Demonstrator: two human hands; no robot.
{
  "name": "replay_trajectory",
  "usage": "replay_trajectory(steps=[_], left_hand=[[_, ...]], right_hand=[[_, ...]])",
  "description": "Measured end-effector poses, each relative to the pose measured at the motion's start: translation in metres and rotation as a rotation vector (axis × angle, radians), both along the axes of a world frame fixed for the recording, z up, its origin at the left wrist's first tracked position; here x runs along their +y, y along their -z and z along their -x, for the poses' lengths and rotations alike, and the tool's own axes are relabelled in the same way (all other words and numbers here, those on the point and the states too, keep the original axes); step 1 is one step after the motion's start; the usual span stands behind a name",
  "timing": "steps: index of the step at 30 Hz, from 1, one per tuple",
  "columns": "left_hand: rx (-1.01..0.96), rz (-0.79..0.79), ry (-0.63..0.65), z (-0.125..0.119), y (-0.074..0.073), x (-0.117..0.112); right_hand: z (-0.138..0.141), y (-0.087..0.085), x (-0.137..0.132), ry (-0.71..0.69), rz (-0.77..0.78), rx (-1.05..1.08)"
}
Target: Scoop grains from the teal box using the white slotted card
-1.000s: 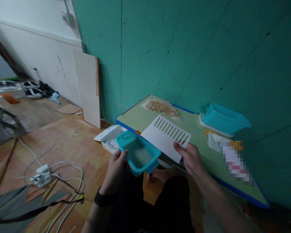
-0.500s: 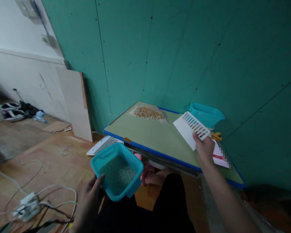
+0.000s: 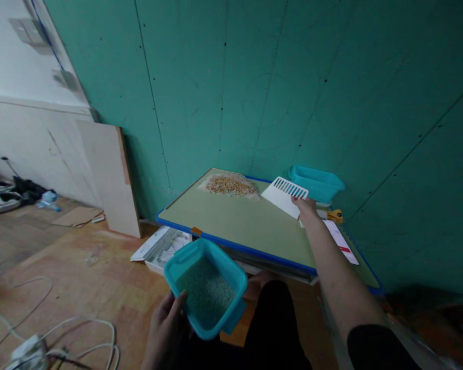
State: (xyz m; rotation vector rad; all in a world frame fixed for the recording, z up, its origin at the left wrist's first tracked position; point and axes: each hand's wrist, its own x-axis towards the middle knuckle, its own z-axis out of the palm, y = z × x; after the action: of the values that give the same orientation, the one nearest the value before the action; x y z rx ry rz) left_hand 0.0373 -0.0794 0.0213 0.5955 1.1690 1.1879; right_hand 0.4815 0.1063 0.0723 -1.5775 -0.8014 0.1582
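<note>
My left hand (image 3: 168,318) grips the left side of a turquoise plastic container (image 3: 231,308), thumb over the rim. Pale grains (image 3: 216,293) cover its bottom; they look like rice. The container is held over my lap, in front of the table's near edge. My right hand (image 3: 305,205) pinches a flat white plastic scraper (image 3: 283,201) with a row of slots along its upper edge. The scraper is held over the right part of the table (image 3: 231,221). Left of it, a pile of yellow kernels mixed with pale grains (image 3: 229,185) lies near the back edge.
A second turquoise container (image 3: 316,182) stands at the table's back right, against the green wall. Near it lie a yellow object (image 3: 335,216) and a phone with a lit screen (image 3: 341,241). An open white box (image 3: 165,246) and a power strip with cables (image 3: 29,352) are on the floor.
My right hand has moved the scraper up and left, toward the pile. The left hand's container has shifted right and slightly down in view. The camera has turned a little.
</note>
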Motion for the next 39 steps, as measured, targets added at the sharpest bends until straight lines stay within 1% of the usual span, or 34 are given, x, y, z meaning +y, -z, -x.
replay_trajectory(steps=[2,5,8,11,18,23,27,34,39], left_hand=[[-0.011,0.000,0.014,-0.001,0.004,0.000],[-0.033,0.003,0.025,-0.001,0.014,-0.001],[-0.034,0.012,0.057,-0.001,0.025,-0.001],[-0.030,0.027,0.081,0.001,0.031,0.000],[-0.050,0.015,0.086,0.003,0.035,0.000],[-0.109,0.008,0.065,0.003,0.042,0.000],[-0.078,0.007,0.095,0.005,0.046,-0.001],[-0.071,-0.037,0.117,0.006,0.043,0.000],[-0.083,-0.049,0.123,0.006,0.046,0.002]], right_hand=[[-0.002,0.004,0.008,-0.006,0.010,0.064],[-0.004,0.007,0.019,-0.017,0.028,0.149],[-0.004,0.007,0.027,-0.047,0.038,0.206],[-0.001,0.004,0.031,-0.084,0.043,0.232],[0.013,-0.003,0.039,-0.190,0.045,0.233],[0.026,-0.005,0.043,-0.267,0.053,0.240],[0.035,-0.006,0.046,-0.322,0.064,0.252],[0.050,-0.003,0.048,-0.381,0.091,0.273],[0.062,0.000,0.050,-0.421,0.108,0.280]])
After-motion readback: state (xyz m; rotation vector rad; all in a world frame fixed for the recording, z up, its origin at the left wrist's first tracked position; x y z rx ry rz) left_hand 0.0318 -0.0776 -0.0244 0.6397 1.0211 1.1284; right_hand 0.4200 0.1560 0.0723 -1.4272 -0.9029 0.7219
